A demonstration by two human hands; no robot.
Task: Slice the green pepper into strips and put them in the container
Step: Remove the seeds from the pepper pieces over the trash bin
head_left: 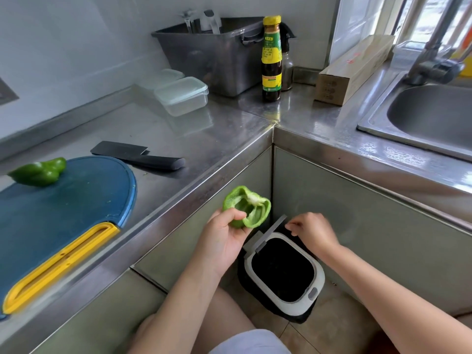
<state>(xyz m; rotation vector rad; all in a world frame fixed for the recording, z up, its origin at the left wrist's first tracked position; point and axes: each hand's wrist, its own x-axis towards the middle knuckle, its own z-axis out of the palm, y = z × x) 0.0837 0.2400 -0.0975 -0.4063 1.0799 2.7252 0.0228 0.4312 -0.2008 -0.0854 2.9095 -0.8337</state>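
My left hand [224,238] grips a green pepper half [246,206], cut side up with its pale core showing, held above the floor beside the counter's edge. My right hand [311,227] hovers over an open white bin [283,272], fingers curled with the tips pinched together; whether anything sits between them is unclear. The other pepper half [38,172] lies on the blue cutting board [63,213]. A black knife [138,155] rests on the steel counter beside the board. Two lidded clear containers [182,94] stand further back.
A dark sauce bottle [272,60], a grey tub [214,52] and a long cardboard box [350,70] line the back of the counter. The sink [429,116] with its tap is at the right. The bin stands on the tiled floor in the cabinet corner.
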